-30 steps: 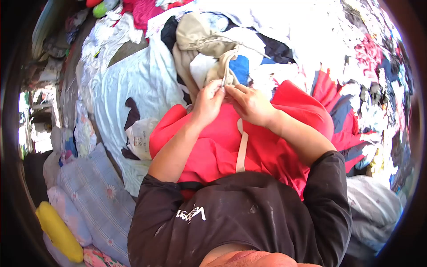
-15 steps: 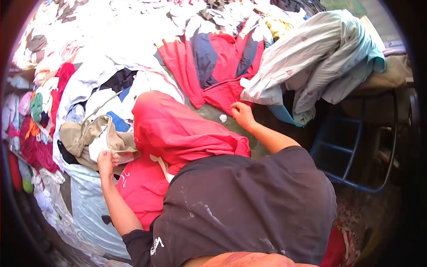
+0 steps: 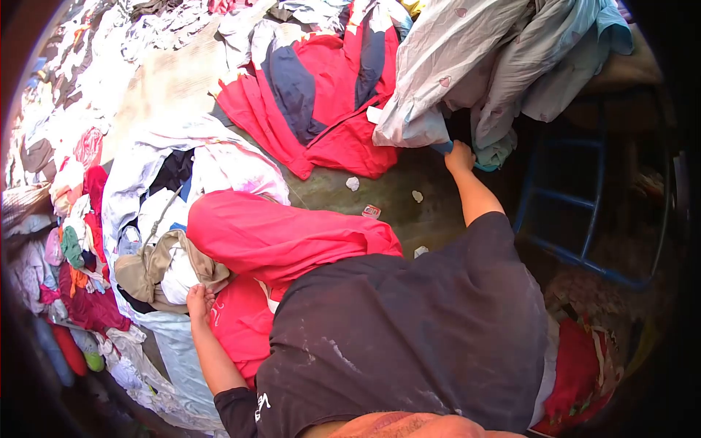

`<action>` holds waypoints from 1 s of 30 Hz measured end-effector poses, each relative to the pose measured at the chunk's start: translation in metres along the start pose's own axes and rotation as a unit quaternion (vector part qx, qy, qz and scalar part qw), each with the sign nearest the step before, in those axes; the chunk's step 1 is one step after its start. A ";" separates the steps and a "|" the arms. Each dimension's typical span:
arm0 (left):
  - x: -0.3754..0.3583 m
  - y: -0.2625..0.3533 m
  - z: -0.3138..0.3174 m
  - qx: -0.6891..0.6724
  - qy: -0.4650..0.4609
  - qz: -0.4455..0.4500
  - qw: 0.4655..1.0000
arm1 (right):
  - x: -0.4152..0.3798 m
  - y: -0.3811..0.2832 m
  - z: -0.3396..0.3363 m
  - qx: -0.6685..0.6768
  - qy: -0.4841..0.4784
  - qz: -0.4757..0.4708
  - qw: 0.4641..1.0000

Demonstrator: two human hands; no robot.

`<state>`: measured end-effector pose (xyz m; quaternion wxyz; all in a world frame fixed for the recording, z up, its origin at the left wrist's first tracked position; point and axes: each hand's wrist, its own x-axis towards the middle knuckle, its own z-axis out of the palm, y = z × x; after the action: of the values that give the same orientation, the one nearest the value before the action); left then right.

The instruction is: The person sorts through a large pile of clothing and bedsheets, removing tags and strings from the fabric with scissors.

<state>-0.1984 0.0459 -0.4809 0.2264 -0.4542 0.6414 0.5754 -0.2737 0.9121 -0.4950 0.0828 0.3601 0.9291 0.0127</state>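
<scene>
My left hand [image 3: 199,301] is at the lower edge of a white cloth [image 3: 179,279], its fingers curled and closed on that edge. Around the cloth lies a beige garment with a cord [image 3: 150,274], beside my knee in red trousers [image 3: 285,230]. Stretched out to the right, my right hand [image 3: 458,157] grips the blue edge [image 3: 442,147] of a hanging pale grey sheet with a small print [image 3: 467,51]. Its fingertips are partly hidden by the fabric. A red and navy jacket [image 3: 328,102] is spread on the floor left of the sheet.
Several white scraps [image 3: 353,183] and a small printed label [image 3: 371,212] lie on the floor. A blue metal frame [image 3: 562,197] stands at the right. An open white cloth bundle [image 3: 120,190] holds clothes, and mixed garments [image 3: 80,233] are heaped at the far left.
My right hand has moved right from beside the jacket to the sheet's blue edge and taken hold. My left hand stays by the white cloth. The view has shifted, showing more floor.
</scene>
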 end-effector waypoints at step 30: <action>-0.004 -0.011 0.001 -0.017 0.038 0.029 0.999 | 0.045 0.016 0.011 0.370 0.031 0.093 0.924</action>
<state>-0.1875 0.0492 -0.4841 0.1776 -0.4605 0.6528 0.5747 -0.2935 0.9539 -0.5106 -0.0862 0.4493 0.8323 -0.3131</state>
